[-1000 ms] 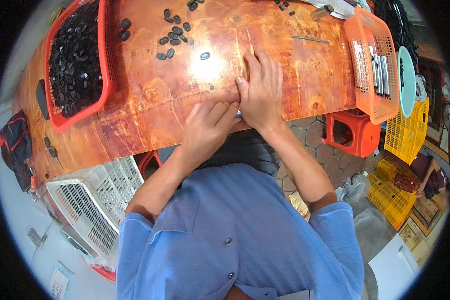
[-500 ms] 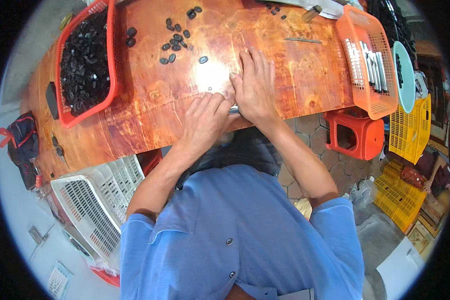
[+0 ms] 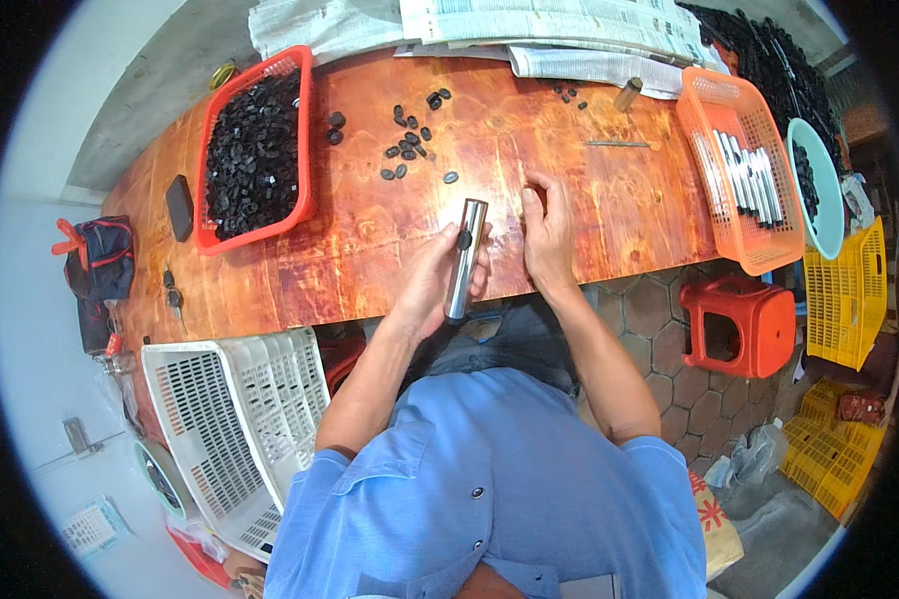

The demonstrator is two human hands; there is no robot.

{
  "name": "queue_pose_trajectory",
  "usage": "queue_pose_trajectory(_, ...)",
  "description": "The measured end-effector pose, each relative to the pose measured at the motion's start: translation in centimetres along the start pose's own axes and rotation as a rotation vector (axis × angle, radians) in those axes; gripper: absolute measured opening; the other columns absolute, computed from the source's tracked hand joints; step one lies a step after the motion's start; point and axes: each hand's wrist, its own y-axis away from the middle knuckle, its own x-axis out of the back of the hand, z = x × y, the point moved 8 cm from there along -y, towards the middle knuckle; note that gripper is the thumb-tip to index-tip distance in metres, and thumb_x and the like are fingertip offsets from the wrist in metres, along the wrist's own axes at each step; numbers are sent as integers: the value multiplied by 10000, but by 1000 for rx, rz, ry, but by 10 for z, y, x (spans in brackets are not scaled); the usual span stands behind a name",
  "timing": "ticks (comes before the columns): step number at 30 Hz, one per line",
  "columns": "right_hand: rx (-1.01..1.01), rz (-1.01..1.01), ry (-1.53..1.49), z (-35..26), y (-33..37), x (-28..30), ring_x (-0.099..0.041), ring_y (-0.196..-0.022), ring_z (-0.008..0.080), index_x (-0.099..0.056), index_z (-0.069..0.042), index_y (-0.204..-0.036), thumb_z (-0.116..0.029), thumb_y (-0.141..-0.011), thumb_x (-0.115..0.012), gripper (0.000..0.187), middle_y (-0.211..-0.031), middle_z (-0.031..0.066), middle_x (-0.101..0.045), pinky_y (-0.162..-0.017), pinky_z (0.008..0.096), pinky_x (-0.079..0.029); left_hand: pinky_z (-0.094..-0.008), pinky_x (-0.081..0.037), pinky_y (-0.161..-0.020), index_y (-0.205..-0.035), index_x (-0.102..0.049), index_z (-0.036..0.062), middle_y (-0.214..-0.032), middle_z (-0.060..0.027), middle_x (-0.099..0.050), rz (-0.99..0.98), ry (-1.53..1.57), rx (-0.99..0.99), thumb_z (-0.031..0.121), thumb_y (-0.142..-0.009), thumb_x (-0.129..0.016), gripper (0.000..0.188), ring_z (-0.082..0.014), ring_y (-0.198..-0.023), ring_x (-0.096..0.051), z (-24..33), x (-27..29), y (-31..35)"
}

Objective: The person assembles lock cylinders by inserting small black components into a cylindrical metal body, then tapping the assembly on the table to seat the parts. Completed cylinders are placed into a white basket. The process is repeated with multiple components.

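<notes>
My left hand (image 3: 430, 278) is wrapped round a shiny metal tube (image 3: 461, 270) with a black fitting (image 3: 463, 240) on its side. The tube is tilted slightly, its far end over the table and its darker near end about at the front edge. To the right of it, my right hand (image 3: 549, 238) lies at the wooden table (image 3: 609, 215), apart from the tube. Its thumb stands off from loosely bent fingers, and nothing shows in it. Several small black oval pieces (image 3: 408, 146) lie beyond my hands.
A red basket (image 3: 308, 150) of black parts stands left, an orange basket (image 3: 764, 258) of metal tubes right, beside a pale green bowl (image 3: 827, 180). A thin rod (image 3: 617, 144) and newspapers (image 3: 569, 22) lie at the back. Below are a white crate (image 3: 195, 399) and red stool (image 3: 759, 324).
My hands were together at the table's front edge, mostly hiding a shiny piece. Now they are apart, and the tube shows plainly in my left hand. The whole view has shifted.
</notes>
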Motion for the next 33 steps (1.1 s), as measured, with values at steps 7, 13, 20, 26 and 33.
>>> queue_pose_trajectory(7,30,-81,-165,-24,12,2,-630,-1044,281,-637,24,-1100,-81,-911,-634,216,-1143,161,-630,-840,388,-523,-282,-486,-551,-1147,-589,4,-811,-63,-642,44,-94,-51,382,-1046,-518,397,-136,-596,-586,3,12,5)
queue_pose_trajectory(13,964,-585,-467,-236,92,41,-671,-955,210,-688,-83,-1002,-222,-868,-602,211,-1011,89,-652,-839,427,-534,-257,-454,-510,-1119,-592,31,-747,-44,-625,98,10,-29,377,-1048,-512,362,-117,-548,-546,1,35,6)
queue_pose_trajectory(20,1035,-434,-696,-311,114,74,-555,-688,137,-750,-111,-1085,-157,-904,-654,210,-1070,53,-698,-627,253,-474,-241,-442,-514,-1162,-585,34,-766,-24,-612,171,-25,-86,410,-1045,-521,399,-109,-580,-546,8,35,14)
queue_pose_trajectory(26,792,-219,-788,-302,115,83,-534,-658,151,-757,-98,-1093,-135,-897,-664,220,-1060,50,-718,-625,260,-471,-278,-452,-586,-1259,-549,30,-819,-25,-582,116,-50,-21,520,-1065,-386,552,-126,-655,-526,5,27,16)
queue_pose_trajectory(33,893,-670,-687,-282,102,79,-642,-800,223,-673,-131,-884,-212,-830,-657,99,-892,96,-655,-674,362,-509,-228,-397,-463,-1115,-564,3,-695,-8,-564,160,-239,-174,481,-1082,-364,519,-89,-515,-487,12,17,21)
